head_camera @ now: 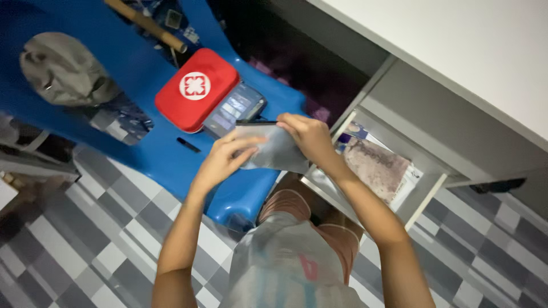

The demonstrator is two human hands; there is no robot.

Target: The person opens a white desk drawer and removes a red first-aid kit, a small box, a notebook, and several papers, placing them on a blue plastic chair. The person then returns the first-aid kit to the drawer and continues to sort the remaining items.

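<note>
Here, both hands hold one soft gray pouch (pixel 273 149) up in the air, just over the front edge of a blue plastic chair (pixel 137 68). The pouch looks thin and floppy, a bit shiny, and it sags in the middle. A dark strip runs along its top edge. The left hand (pixel 225 159) is closed on the lower left side of the pouch, with the fingers lying flat across the front. The right hand (pixel 308 134) pinches the top right corner, with the fingers curled over it.

On the chair seat lies a red case (pixel 197 88). It is a rounded box shape with a white round mark on its lid, and it looks firm and smooth. Touching it on the right is a dark flat gadget with a gray screen (pixel 235 108). A crumpled gray cloth (pixel 60 68) sits farther back on the chair, and a wooden stick (pixel 145 25) lies across the top.

To the right, a white drawer (pixel 425 194) is pulled open. Inside it lies a flat packet (pixel 377 168) with a speckled, dusty look. The floor (pixel 85 251) has gray and white square tiles.
</note>
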